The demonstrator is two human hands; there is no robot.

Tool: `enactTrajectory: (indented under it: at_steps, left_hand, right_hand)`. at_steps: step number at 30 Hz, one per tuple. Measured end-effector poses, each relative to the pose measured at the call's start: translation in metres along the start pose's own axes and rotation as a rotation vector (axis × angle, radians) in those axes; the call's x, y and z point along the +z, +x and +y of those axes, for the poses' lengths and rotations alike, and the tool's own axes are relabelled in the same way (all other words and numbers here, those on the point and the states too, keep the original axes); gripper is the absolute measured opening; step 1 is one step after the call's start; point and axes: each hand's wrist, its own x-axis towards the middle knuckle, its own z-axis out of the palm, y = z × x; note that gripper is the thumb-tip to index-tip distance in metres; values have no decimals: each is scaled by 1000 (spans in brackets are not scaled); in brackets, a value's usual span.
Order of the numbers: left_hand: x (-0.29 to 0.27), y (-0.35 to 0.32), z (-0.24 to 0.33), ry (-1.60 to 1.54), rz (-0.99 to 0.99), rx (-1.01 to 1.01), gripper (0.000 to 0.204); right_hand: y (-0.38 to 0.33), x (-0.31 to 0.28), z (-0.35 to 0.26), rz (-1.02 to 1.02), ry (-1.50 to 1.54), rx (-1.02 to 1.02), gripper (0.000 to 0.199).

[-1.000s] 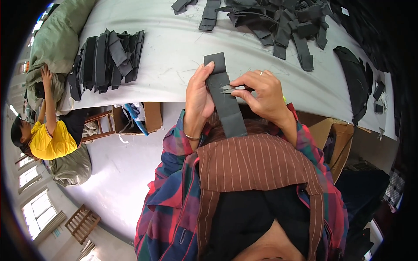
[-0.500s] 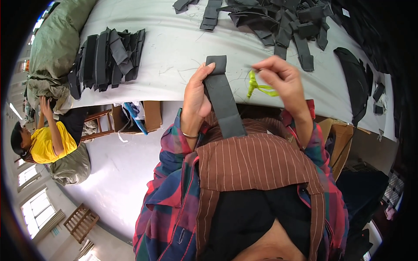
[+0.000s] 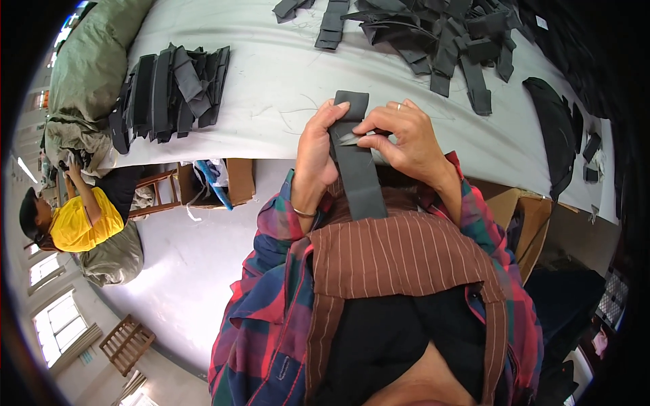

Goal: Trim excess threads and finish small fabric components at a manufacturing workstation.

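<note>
Head view: grey fabric strip (image 3: 357, 162) pinched between left hand (image 3: 315, 152) and right hand (image 3: 404, 139).

Head camera looks steeply down, close over table (image 3: 271, 81).

Plaid shirt (image 3: 271, 325), red-blue-green; brown striped apron (image 3: 399, 254); bangle (image 3: 303, 212) on left wrist; ring (image 3: 398, 106) on right hand.

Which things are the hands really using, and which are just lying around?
In use:
- dark grey strap, held upright by the left hand
- small metal snips, in the right hand

Lying about:
- stack of dark straps on the white table
- loose heap of straps
- green sack
- wooden crate on the floor
</note>
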Motion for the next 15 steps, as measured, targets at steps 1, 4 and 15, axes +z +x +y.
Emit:
enactTrajectory:
  at_steps: [1,4,15]
  left_hand:
    - [-1,0,-1,9,22,3,12]
    - [-1,-1,0,37,63,20,10]
    - [-17,5,-4,190,32,193,5]
  right_hand:
    - [-1,0,2,-20,-14,3,11]
    - [-4,2,6,96,-10,52,12]
    - [-11,17,-13,61,93,123,15]
